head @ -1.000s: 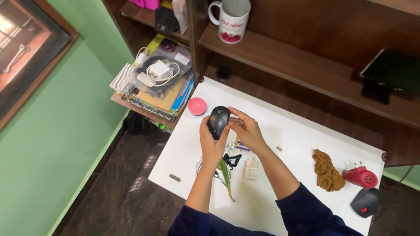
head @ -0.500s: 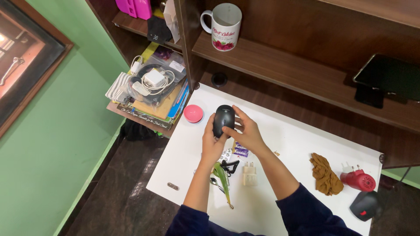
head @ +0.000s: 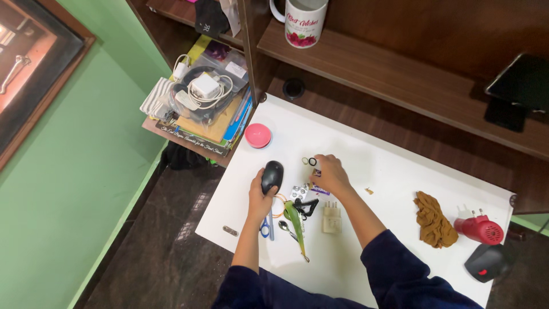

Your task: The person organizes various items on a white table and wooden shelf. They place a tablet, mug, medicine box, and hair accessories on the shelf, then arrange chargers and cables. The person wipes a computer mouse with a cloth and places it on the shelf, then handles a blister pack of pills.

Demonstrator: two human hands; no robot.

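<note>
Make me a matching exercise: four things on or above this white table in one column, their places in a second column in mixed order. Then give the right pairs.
Things:
1. black computer mouse
2. pink round lid
3. brown cloth
4. white mug

Places:
A. on the wooden shelf above the table
B. in the left hand
C. lying on the table beside the red plug-in device
D. on the table near its far left corner

Right pairs: 1-B, 2-D, 3-C, 4-A
</note>
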